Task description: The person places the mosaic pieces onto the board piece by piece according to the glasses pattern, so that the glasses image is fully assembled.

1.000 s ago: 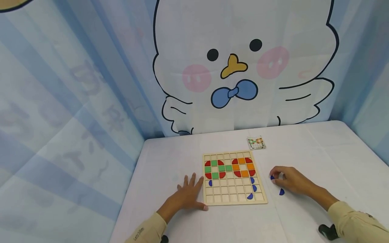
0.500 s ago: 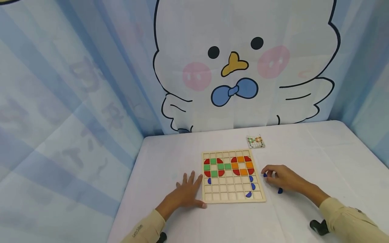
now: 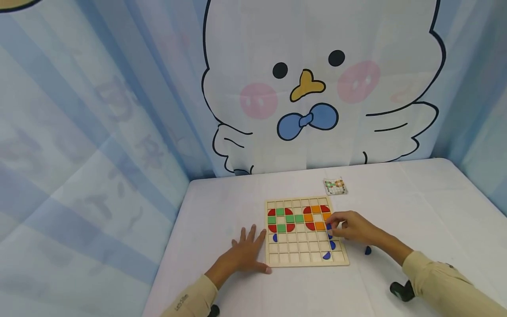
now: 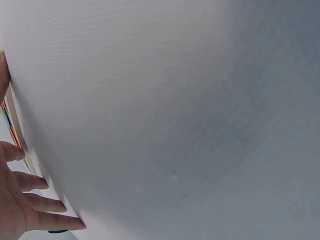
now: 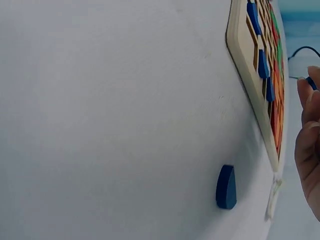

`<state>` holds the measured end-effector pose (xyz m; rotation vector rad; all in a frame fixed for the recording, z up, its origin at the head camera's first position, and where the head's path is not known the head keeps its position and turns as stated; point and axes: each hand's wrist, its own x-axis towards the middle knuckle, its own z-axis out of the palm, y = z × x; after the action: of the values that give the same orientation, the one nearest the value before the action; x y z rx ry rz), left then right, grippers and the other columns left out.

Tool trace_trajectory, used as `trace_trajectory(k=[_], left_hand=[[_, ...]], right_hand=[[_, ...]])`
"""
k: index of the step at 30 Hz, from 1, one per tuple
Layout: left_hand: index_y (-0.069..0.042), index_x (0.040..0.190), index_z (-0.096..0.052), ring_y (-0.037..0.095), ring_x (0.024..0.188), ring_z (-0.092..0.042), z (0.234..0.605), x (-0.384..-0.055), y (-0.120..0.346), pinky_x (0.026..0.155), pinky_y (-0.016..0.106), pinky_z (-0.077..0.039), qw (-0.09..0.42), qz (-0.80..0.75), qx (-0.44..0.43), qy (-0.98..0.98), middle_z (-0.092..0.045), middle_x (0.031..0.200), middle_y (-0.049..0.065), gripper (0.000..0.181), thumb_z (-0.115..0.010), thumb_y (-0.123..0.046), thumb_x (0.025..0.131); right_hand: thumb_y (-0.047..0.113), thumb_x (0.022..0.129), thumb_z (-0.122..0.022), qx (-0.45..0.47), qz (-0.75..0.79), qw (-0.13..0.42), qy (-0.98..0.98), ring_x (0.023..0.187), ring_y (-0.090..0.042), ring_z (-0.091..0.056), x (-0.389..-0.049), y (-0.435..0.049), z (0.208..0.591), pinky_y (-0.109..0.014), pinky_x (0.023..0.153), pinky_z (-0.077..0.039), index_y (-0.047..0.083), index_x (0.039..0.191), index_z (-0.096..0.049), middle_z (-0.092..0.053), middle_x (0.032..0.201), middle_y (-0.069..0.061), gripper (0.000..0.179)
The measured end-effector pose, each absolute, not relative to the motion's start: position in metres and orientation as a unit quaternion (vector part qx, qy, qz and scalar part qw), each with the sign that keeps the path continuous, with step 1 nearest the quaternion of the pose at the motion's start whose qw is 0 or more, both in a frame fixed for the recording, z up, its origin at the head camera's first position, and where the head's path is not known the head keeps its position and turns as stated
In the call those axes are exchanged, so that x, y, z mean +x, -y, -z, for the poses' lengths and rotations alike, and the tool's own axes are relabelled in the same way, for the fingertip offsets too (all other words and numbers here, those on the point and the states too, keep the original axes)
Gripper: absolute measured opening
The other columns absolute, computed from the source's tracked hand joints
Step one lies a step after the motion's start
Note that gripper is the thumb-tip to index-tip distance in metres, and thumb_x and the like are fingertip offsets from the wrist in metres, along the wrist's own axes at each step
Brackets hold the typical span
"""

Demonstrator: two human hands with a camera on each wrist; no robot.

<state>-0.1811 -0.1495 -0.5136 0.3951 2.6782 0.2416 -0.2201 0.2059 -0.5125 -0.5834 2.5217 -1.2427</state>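
Note:
A wooden grid board lies on the table with red, green and orange tiles in its upper rows. Over its right side, my right hand pinches a small blue wedge-shaped tile between thumb and fingers. Several blue tiles sit on the board, such as one at left and one at lower right; another is partly hidden by the right fingers. My left hand rests spread on the table, fingertips by the board's left edge. One loose blue tile lies on the tablecloth right of the board.
A small patterned card lies behind the board's top right corner. The white tabletop meets a printed curtain at the back and left. Black wrist gear hangs below the right sleeve.
My right hand has moved left with the blue tile, from the table beside the board to over the board's right columns. The left hand has stayed in place.

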Motion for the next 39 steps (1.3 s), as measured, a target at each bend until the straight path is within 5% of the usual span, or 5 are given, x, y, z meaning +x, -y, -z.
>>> trace_trajectory(k=[30,39], left_hand=[[-0.022,0.161,-0.024,0.051,0.151,-0.011,0.517,-0.183,0.151,0.109,0.075,-0.028,0.21,-0.085,0.149,-0.963,-0.013,0.169,0.017,0.114,-0.079,-0.067,0.072],[-0.022,0.161,-0.024,0.051,0.151,-0.012,0.516,-0.183,0.152,0.109,0.074,-0.028,0.213,-0.078,0.151,-0.962,-0.013,0.169,0.017,0.113,-0.077,-0.068,0.072]], right_hand=[[0.015,0.087,-0.077,-0.256,0.4,0.129,-0.871,0.077,-0.006,-0.057,-0.21,-0.079,0.523,-0.018,0.073,-0.051,0.013,0.102,-0.074,-0.064,0.078,0.012,0.015],[0.015,0.087,-0.077,-0.27,0.381,0.124,-0.875,0.069,-0.004,-0.056,-0.205,-0.054,0.526,-0.018,0.065,-0.05,0.008,0.103,-0.074,-0.061,0.073,0.011,0.017]])
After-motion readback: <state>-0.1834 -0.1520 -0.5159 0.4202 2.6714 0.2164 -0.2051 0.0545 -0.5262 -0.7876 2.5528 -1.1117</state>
